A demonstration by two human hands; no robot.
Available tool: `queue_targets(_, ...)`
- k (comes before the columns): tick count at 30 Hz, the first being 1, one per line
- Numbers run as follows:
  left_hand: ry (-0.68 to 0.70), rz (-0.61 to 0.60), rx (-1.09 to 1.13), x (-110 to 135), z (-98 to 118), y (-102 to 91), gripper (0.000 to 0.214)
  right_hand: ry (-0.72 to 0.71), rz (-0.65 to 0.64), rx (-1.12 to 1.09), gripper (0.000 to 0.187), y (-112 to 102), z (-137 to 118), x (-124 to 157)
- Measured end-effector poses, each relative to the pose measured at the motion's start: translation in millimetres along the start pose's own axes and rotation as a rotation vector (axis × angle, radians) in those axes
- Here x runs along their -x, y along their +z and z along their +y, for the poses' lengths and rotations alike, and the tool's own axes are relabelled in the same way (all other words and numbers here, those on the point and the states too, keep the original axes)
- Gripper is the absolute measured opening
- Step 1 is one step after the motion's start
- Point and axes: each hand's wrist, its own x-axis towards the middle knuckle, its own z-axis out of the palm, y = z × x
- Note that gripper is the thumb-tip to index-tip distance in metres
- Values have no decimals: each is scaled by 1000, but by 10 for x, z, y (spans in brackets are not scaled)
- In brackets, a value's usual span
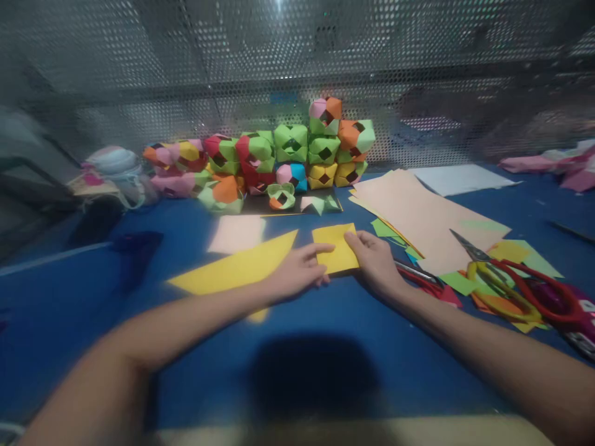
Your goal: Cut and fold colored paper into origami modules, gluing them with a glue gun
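Observation:
Both my hands are on a small square of yellow paper (335, 249) just above the blue table. My right hand (375, 259) pinches its right edge, thumb on top. At the left edge, my left hand (304, 265) grips it with the index finger laid across the face; the underside fingers are partly hidden. Under my left forearm lies a larger pointed piece of yellow paper (232, 269). A pale pink paper square (237, 233) rests just behind that piece.
Folded paper cubes (291, 144) in several colours are stacked at the back. To the right lie pale paper sheets (418, 210), red-handled scissors (542, 288), yellow-handled scissors (499, 294) and coloured scraps (458, 283). A perforated metal panel (251, 49) stands behind the table.

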Motion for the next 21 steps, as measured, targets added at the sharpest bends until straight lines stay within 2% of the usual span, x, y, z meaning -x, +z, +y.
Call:
queue_targets(12,-55,36,38,76,93,-27,67,85,5,-67,44,36,-24,42)
queue_targets(17,-56,48,-7,77,118,-50,67,72,-38,45,43,10,-85,33)
queue_targets(21,-22,66,6,84,142,-43,63,4,3,197,38,-63,-226,-28)
